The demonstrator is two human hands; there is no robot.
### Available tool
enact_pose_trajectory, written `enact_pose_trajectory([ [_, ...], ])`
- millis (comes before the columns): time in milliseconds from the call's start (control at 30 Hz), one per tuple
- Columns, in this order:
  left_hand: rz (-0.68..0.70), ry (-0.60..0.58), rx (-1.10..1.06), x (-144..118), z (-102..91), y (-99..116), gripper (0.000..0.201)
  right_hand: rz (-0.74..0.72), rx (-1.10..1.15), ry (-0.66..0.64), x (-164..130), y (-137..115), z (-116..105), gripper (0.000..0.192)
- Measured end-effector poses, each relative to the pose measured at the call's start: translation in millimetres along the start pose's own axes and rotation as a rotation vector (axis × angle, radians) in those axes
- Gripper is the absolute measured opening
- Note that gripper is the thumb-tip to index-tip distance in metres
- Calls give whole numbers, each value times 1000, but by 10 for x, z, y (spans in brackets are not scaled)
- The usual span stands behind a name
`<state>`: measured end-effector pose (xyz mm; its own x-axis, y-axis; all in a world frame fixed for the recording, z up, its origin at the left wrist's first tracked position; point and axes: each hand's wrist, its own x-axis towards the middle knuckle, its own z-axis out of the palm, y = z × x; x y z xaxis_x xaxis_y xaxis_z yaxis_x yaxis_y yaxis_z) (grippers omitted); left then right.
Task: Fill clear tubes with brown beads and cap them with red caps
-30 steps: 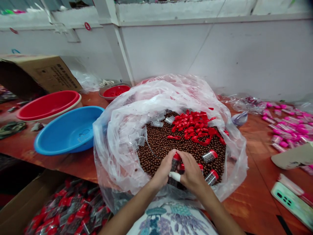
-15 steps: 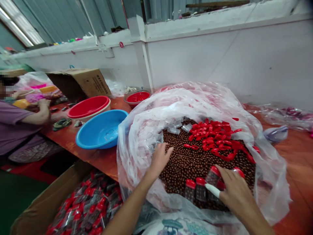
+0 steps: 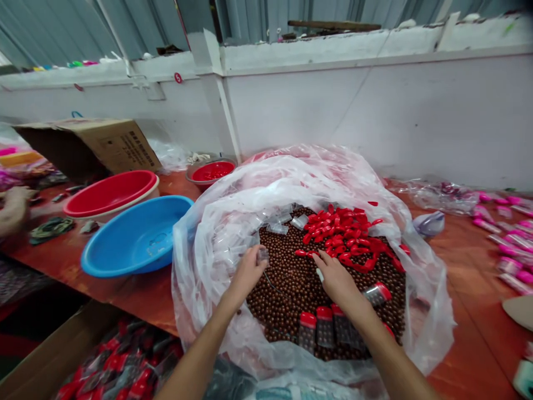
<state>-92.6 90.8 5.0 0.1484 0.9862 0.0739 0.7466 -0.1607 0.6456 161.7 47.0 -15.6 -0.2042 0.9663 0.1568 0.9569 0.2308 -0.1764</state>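
Head view: left hand (image 3: 246,273) pinches a clear container (image 3: 262,255), right hand (image 3: 338,280) reaches the red pieces (image 3: 333,230)

From where I stand, the work centres on a big translucent bag (image 3: 197,239), its mouth spread open on the red-topped table (image 3: 470,283) and its floor covered with brown beads (image 3: 287,294). The left hand has its thumb and fingers closed on the clear container, over the left side of the beads; part of it is hidden by the fingers. The right hand is stretched forward and half curled, a white wrapping (image 3: 320,274) on one digit, its fingertips at the near left edge of the red pieces. Whether it grips one of them I cannot tell.

Loose clear containers (image 3: 278,228) lie at the far left edge of the beads. Closer to the person, red-capped bottles (image 3: 307,336) stand side by side, tilted, and another bottle (image 3: 377,293) lies beyond the right forearm.

Left of the bag sits a blue basin (image 3: 125,261), with a red basin (image 3: 112,191) behind it and a cardboard box (image 3: 120,150) farther back. Below the table edge, a carton (image 3: 54,347) holds a jumble of red-capped bottles. Pink-capped tubes (image 3: 508,244) are scattered at the right, and a co-worker's hand (image 3: 14,208) shows at the left edge.
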Motion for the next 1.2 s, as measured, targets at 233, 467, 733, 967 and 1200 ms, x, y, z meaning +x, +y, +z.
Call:
enact_pose_trajectory([
  [233,-49,-235,-367,79,386,264,38,72,91,-32,186,-110,-11,29],
  [467,-159,-304,-425,244,710,198,27,286,586,129,-213,122,-271,43],
  [733,-289,-465,-637,243,998,414,21,611,1409,261,-683,218,-274,44],
  [967,-370,-546,-834,177,1071,558,26,709,1549,331,-765,200,-253,45],
  [1200,-419,-642,-987,123,1038,560,36,698,1549,272,-769,111,-299,45],
])
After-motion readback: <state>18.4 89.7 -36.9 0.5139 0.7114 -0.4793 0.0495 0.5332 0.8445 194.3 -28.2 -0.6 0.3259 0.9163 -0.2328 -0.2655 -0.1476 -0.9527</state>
